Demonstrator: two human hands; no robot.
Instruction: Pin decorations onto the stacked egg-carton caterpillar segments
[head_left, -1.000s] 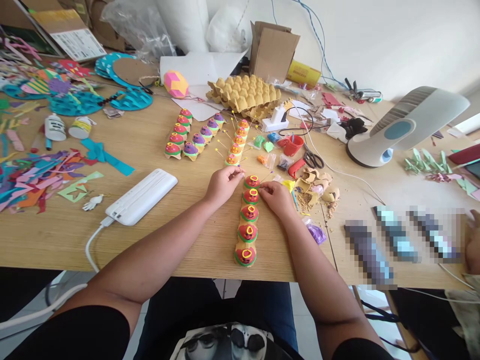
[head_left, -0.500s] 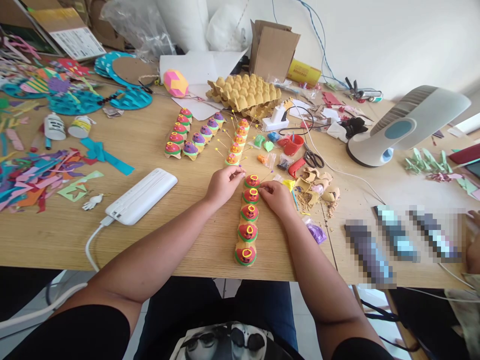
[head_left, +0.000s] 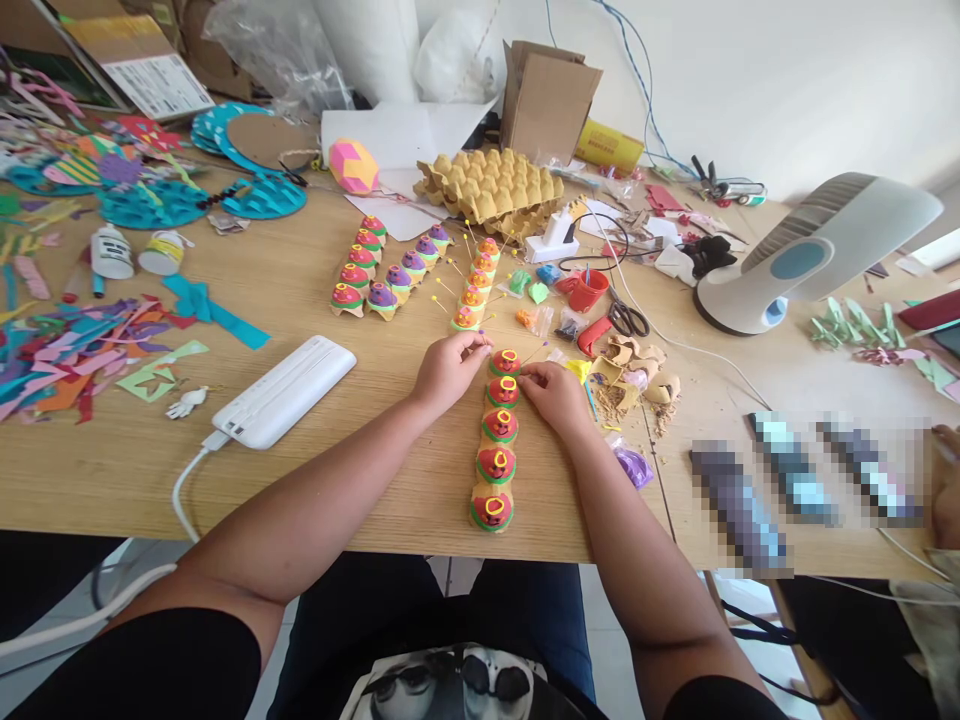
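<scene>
Left grip (head_left: pixel 450 372) and right grip (head_left: pixel 556 395) flank the far end of one five-bump red strip (head_left: pixel 499 427) on the bench (head_left: pixel 427 500); can't tell if either's pinching anything. Beyond: one shorter-looking red row (head_left: pixel 355 273), one purple row (head_left: pixel 412 262), one orange row (head_left: pixel 474 290).

Fan (head_left: pixel 799 258): white and grey, right side of the bench (head_left: pixel 360 490)
Power bank (head_left: pixel 283 392): white, cable (head_left: pixel 177 488) plugged into one end
Paper strips (head_left: pixel 75 360): mixed colours, heaped at left
Bottles (head_left: pixel 112 254): two, beyond the paper strips

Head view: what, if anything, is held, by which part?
Cannot be told: the left hand is pinched beside the red-topped strip, the right hand at its right side.
</scene>
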